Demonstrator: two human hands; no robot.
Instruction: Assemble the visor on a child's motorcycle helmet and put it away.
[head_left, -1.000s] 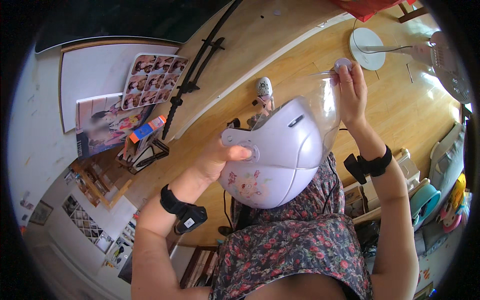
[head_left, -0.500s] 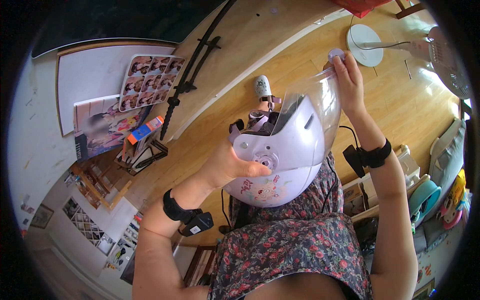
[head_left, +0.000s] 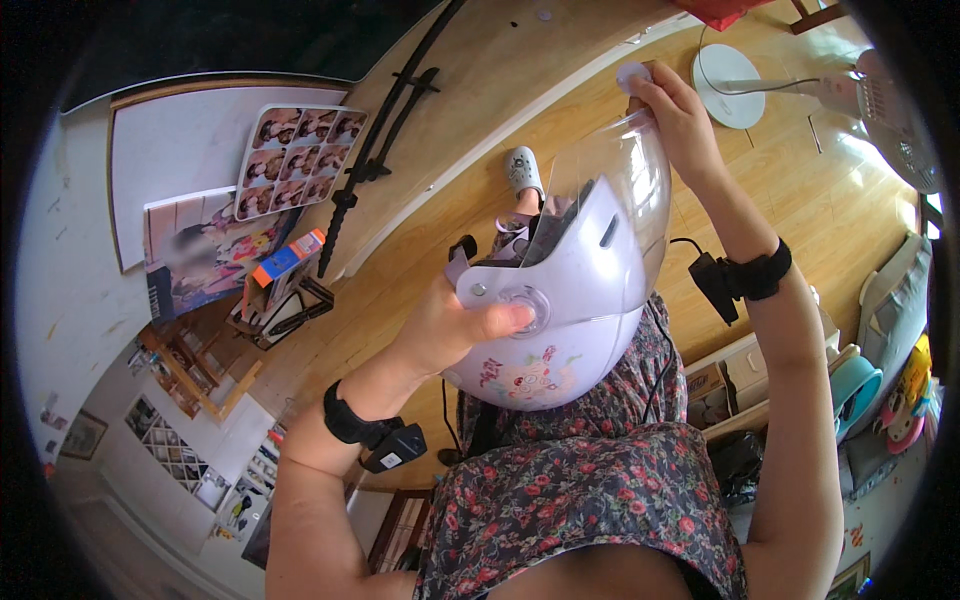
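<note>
A lilac helmet [head_left: 600, 330] with a flower print rests tilted at my lap. My left hand [head_left: 435, 325] is wrapped round its left side, thumb lying across the round pivot mount [head_left: 538, 308]. The clear visor [head_left: 645, 175] stretches from the helmet's right side up toward my right hand [head_left: 685, 115]. That hand is closed on the visor's raised end, beside a round lilac cap [head_left: 632, 76]. The hand's fingers partly hide how the cap and visor join. Straps and dark padding show at the helmet's opening.
A white fan [head_left: 730, 90] stands on the wooden floor at far right. A grey clog [head_left: 522, 172] on a foot shows beyond the helmet. To the left are a photo board [head_left: 300, 160] and a box-filled rack [head_left: 285, 310]; a cushioned seat [head_left: 895, 300] is at right.
My right hand has moved left and farther away with the visor's end and cap. My left thumb has shifted up onto the pivot mount, and the helmet has turned slightly.
</note>
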